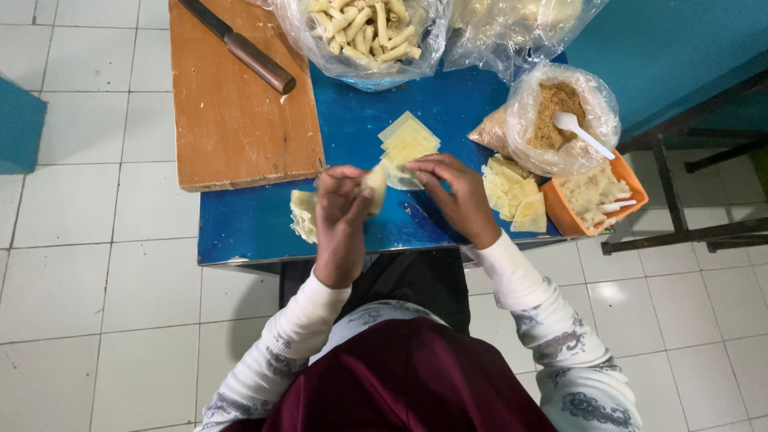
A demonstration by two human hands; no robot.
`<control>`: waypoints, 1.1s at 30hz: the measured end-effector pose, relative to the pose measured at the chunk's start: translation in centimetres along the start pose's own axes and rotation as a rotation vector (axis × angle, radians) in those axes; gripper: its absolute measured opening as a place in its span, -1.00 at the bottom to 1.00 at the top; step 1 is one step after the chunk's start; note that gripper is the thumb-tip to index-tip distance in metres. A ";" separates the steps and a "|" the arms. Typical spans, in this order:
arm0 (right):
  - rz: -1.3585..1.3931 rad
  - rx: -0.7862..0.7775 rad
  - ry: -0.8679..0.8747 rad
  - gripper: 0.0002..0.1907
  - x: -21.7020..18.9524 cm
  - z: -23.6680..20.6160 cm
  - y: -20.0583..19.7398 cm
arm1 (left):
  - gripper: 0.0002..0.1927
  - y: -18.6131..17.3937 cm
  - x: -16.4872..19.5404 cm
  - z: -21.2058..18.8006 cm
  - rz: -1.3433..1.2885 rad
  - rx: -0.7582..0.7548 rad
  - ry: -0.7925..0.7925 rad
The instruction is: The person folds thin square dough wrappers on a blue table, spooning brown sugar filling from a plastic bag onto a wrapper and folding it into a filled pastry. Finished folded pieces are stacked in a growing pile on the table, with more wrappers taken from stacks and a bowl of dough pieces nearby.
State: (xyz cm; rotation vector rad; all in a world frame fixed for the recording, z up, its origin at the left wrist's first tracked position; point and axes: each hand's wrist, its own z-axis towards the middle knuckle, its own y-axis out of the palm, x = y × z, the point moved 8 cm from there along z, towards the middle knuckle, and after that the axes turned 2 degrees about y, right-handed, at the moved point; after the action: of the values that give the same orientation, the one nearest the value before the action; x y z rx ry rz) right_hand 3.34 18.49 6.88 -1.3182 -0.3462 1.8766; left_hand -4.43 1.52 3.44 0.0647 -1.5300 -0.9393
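My left hand [342,216] grips a pale filled pastry wrapper [374,186] over the blue table [248,228]. My right hand [454,192] pinches the same wrapper's edge with its fingertips. Just beyond the hands lies a small stack of square yellow wrappers [408,140]. A second pile of wrappers [512,192] sits to the right of my right hand. A folded piece [304,214] rests near the table's front edge, left of my left hand.
A wooden cutting board [232,112] with a knife [244,48] lies at the left. A plastic bag of rolled pastries [364,32] stands at the back. A bag of brown filling [560,116] holds a white spoon [582,132]; an orange tray [628,180] sits at the right.
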 end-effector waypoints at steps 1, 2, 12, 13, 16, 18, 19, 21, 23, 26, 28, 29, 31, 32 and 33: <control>0.267 -0.080 0.141 -0.78 1.5 -0.1 0.6 | -0.75 0.6 -0.7 0.2 -0.033 -0.025 -0.026; 0.534 -0.157 0.287 -0.76 2.8 -0.5 1.6 | -0.74 1.1 -1.3 0.3 -0.066 -0.050 -0.056; -0.036 0.038 0.388 -0.84 4.6 -1.3 0.8 | -0.62 3.5 -0.8 2.2 1.043 -0.056 0.375; -0.062 0.072 0.333 -0.84 3.8 -0.9 0.6 | -0.63 3.5 -1.5 2.8 1.110 -0.051 0.307; -0.139 0.148 0.205 -0.84 1.9 0.1 0.3 | -0.60 4.3 -0.9 3.2 1.174 -0.048 0.439; -0.190 0.167 0.179 -0.84 1.5 0.5 0.2 | -0.58 4.8 -0.6 3.2 1.192 -0.053 0.522; -0.209 0.175 0.161 -0.83 1.2 0.7 0.2 | -0.58 4.7 -0.8 3.4 1.212 -0.056 0.507; -0.246 0.186 0.128 -0.82 0.8 0.7 0.1 | -0.57 4.7 -0.9 3.2 1.263 -0.056 0.502; -0.225 0.207 0.116 -0.81 0.5 0.7 -0.1 | -0.55 4.4 -0.4 2.6 1.326 -0.046 0.536; -0.379 0.272 -0.002 -0.80 -1.4 0.4 -0.7 | -0.63 2.7 2.7 -0.3 1.416 0.024 0.741; -0.395 0.262 -0.083 -0.84 -3.0 0.3 -0.3 | -0.71 -1.7 4.9 -1.2 1.435 0.179 0.515; -0.330 0.221 -0.106 -0.87 -3.6 0.3 0.4 | -0.67 -3.4 6.1 -1.7 1.502 0.190 0.461; -0.191 0.103 -0.057 -0.88 -4.6 0.2 2.7 | -0.63 -4.9 7.2 -2.1 1.564 0.183 0.410; -0.119 0.022 0.014 -0.87 -4.9 0.0 4.5 | -0.63 -5.2 7.4 -2.4 1.559 0.166 0.411; -0.048 -0.060 0.083 -0.85 -5.1 -0.1 6.2 | -0.62 -5.2 7.4 -2.5 1.553 0.150 0.415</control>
State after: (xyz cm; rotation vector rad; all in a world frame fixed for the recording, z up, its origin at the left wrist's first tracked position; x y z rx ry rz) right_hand 1.34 10.76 6.35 -1.4113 -0.3906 1.7783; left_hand -6.42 -7.30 6.13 -0.6893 -0.8303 0.4231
